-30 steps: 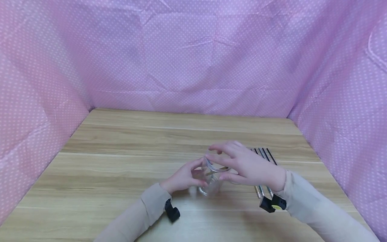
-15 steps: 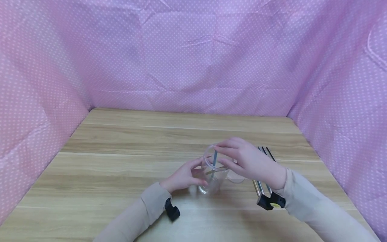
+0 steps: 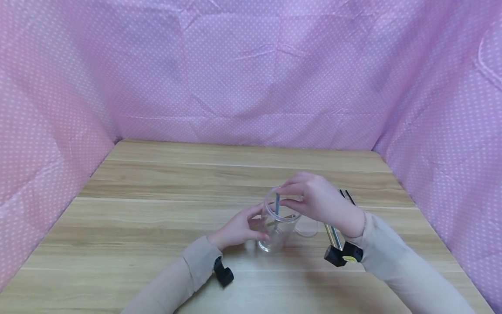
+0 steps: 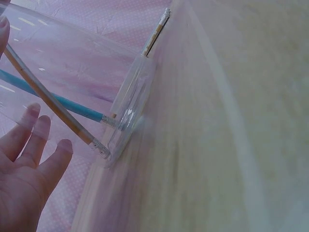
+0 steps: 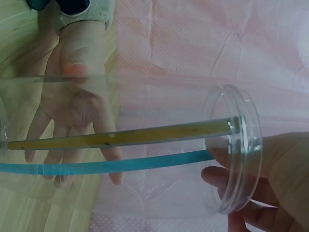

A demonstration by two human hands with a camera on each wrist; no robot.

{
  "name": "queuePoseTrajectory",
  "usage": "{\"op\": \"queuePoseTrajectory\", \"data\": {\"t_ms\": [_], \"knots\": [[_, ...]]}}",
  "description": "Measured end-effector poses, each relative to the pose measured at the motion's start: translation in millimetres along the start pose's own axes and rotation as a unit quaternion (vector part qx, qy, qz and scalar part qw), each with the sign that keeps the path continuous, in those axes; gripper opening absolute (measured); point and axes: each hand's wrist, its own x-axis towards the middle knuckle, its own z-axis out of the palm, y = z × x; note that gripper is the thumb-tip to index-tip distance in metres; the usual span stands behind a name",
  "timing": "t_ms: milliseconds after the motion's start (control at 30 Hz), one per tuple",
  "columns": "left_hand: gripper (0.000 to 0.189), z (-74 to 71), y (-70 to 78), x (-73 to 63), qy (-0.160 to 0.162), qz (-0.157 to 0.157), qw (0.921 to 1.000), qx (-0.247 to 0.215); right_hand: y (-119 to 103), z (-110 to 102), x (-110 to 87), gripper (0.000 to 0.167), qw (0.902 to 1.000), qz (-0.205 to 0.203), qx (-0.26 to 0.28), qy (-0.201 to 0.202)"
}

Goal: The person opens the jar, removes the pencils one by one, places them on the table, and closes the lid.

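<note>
A clear plastic jar point(image 3: 279, 235) stands upright on the table without its cover. My left hand point(image 3: 238, 230) holds its side, thumb at the front and fingers around the back. At the mouth, my right hand point(image 3: 318, 199) pinches the top of a blue pencil point(image 3: 277, 205) between thumb and fingers. In the left wrist view the eraser end of this blue pencil point(image 4: 79, 108) reaches near the jar's bottom. Leaning beside it inside the jar is a gold pencil point(image 5: 169, 133), eraser end down, touched by neither hand.
A clear round lid point(image 3: 307, 236) lies flat right of the jar. Further right, several pencils point(image 3: 333, 237) lie in a row, partly hidden under my right forearm. Pink dotted cloth point(image 3: 251, 78) encloses the wooden table point(image 3: 157, 196) at the back and sides.
The right hand's fingers have drawn together at the jar's mouth, and the blue pencil has come into view there. The right forearm has shifted slightly left. My left hand keeps its place.
</note>
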Motion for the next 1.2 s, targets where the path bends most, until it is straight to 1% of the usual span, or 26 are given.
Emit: {"op": "queuePoseTrajectory", "data": {"t_ms": [200,333,433,500,567,667,833,900,967,1000,1100,1200], "knots": [[0.087,-0.2,-0.1,0.2,0.000,-0.001,1.0000,0.004,0,2,1.5,0.021,0.9999,0.014,0.003,0.007],[0.088,-0.3,-0.8,0.4,0.000,-0.001,1.0000,0.006,2,4,1.1,0.019,0.9998,0.010,0.006,0.017],[0.088,0.1,-1.0,0.2,0.002,-0.002,1.0000,0.006,4,6,0.7,0.019,0.9995,0.006,0.019,0.024],[0.088,0.6,-1.3,-0.5,0.000,-0.003,1.0000,0.003,5,7,-0.1,0.021,0.9989,0.001,0.038,0.028],[0.088,1.2,-2.1,-1.1,-0.002,-0.007,1.0000,0.000,8,10,-1.6,0.022,0.9971,-0.002,0.069,0.032],[0.087,2.2,-3.2,-1.7,-0.005,-0.004,1.0000,0.000,11,12,-4.4,0.022,0.9918,0.001,0.120,0.045],[0.088,1.8,-3.0,-1.4,-0.002,0.005,1.0000,-0.004,15,12,-6.6,0.024,0.9788,0.038,0.184,0.080],[0.087,1.4,-2.7,-1.1,-0.003,0.005,0.9999,-0.009,14,12,-6.8,0.024,0.9681,0.060,0.224,0.095],[0.087,0.9,-2.9,-0.6,-0.003,0.003,0.9999,-0.011,13,12,-6.5,0.023,0.9516,0.083,0.274,0.113],[0.088,0.6,-2.9,-0.3,-0.003,0.003,0.9999,-0.011,13,12,-6.2,0.023,0.9410,0.091,0.301,0.124],[0.088,-0.1,-3.7,0.5,-0.001,0.002,1.0000,-0.006,14,12,-4.9,0.026,0.9027,0.106,0.385,0.162],[0.087,-0.9,-4.7,1.4,0.000,0.008,1.0000,-0.003,15,11,-2.6,0.033,0.8697,0.126,0.435,0.196]]}}
